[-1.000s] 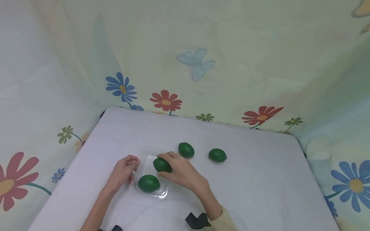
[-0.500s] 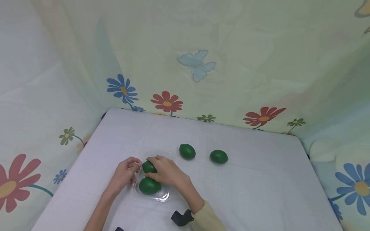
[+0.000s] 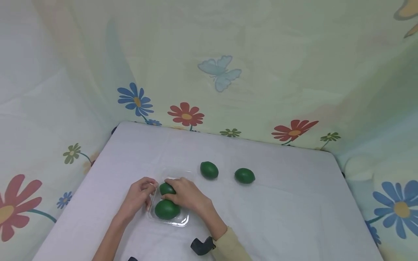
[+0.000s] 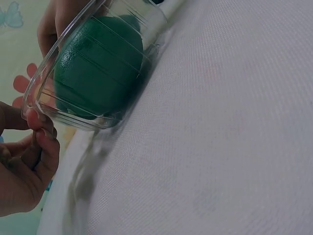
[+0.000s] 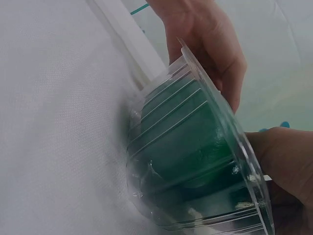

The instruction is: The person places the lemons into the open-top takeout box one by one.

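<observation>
A clear plastic box (image 3: 183, 221) stands on the white table, and in it a green lime (image 3: 167, 210) lies at the near end. Behind that one is a second lime (image 3: 166, 189), partly hidden by my right hand (image 3: 187, 195), which grips it from the right with fingers over the top and thumb on the near side. My left hand (image 3: 138, 195) is at the box's left side. In the left wrist view its thumb and fingertips (image 4: 47, 139) pinch the rim at a corner. Through the ribbed wall in the right wrist view, green fruit (image 5: 181, 127) shows blurred.
Two more limes lie on the cloth behind the box: one lime (image 3: 209, 170) just beyond its right side, another lime (image 3: 245, 175) farther right. A flowered curtain (image 3: 254, 72) surrounds the table (image 3: 277, 210) at the back and sides.
My right hand has carried the second lime left and down into the far part of the box, then stayed there over the last half second. The left hand has barely moved.
</observation>
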`<state>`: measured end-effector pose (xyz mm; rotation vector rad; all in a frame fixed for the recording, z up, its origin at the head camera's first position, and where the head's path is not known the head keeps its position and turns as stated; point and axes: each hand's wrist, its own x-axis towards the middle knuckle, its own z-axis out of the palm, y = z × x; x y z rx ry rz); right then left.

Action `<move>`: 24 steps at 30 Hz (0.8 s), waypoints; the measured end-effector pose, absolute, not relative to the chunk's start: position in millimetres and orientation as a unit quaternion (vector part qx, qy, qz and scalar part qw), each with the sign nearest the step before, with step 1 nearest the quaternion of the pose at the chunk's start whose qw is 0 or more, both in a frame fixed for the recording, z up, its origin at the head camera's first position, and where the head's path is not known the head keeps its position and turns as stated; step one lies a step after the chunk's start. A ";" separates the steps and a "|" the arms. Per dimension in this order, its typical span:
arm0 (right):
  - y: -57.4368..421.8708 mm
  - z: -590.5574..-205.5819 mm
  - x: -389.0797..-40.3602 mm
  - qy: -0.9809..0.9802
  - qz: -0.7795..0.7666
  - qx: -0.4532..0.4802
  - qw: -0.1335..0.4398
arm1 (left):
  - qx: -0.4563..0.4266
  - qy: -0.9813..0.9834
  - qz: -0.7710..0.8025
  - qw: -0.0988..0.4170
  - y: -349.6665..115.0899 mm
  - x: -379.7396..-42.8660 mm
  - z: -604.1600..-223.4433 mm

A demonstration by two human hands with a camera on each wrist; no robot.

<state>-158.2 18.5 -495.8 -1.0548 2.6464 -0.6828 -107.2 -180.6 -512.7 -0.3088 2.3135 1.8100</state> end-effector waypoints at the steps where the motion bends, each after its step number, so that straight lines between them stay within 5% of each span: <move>1: 18.6 -495.8 -158.2 0.899 -0.230 -0.359 0.104 | -0.104 0.781 0.609 0.093 -180.7 -107.2 -512.3; 24: 25.8 -485.8 -146.9 0.901 -0.214 -0.360 0.110 | -0.098 0.789 0.599 0.090 -178.2 -102.3 -510.2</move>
